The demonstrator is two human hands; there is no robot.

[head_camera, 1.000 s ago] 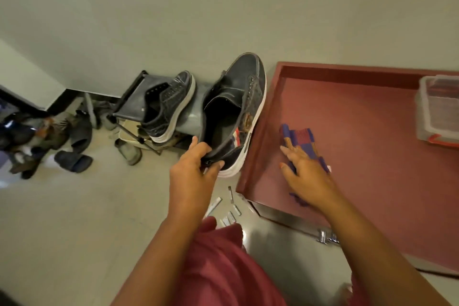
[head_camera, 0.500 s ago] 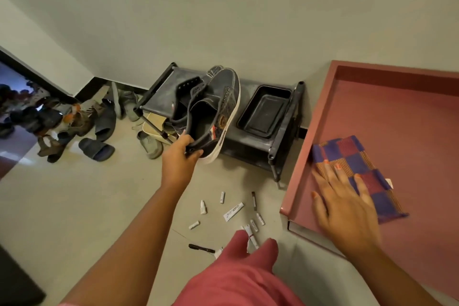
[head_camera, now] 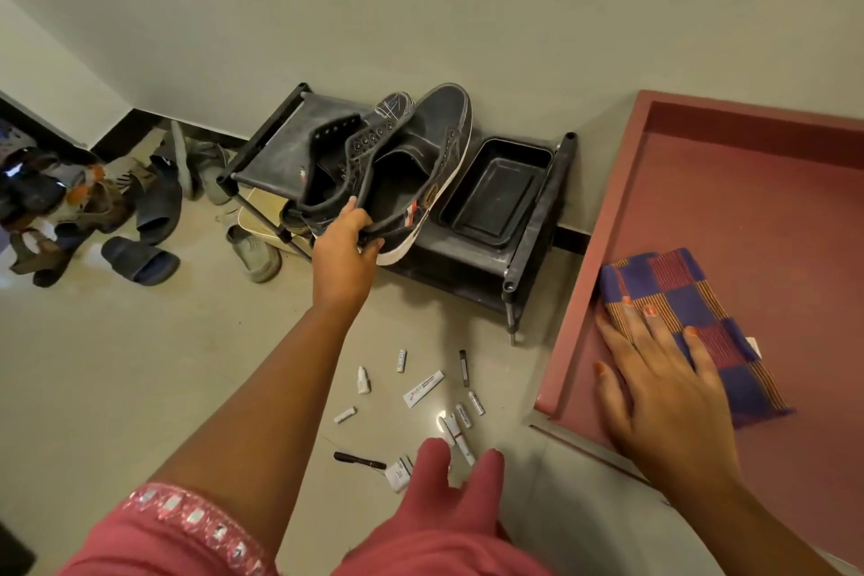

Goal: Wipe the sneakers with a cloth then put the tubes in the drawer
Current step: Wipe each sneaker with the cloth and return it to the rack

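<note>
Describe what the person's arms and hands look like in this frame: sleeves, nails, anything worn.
Both forearms are bare. The left arm ends in a short pink sleeve with a trim of shiny silver sequins at its edge. The right hand has orange-painted nails. No rings, watch or bracelets show on it or on the left hand.

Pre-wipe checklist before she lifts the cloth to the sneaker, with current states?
1. Left hand grips sneaker at the heel: ok.
2. Right hand on cloth: ok, flat, not gripping yet.
3. Cloth inside drawer, near its edge: ok.
4. Second sneaker on rack: ok.
5. Tubes scattered on the floor, not in the drawer: not ok.
6. Sneaker dirt: cannot tell.
</note>
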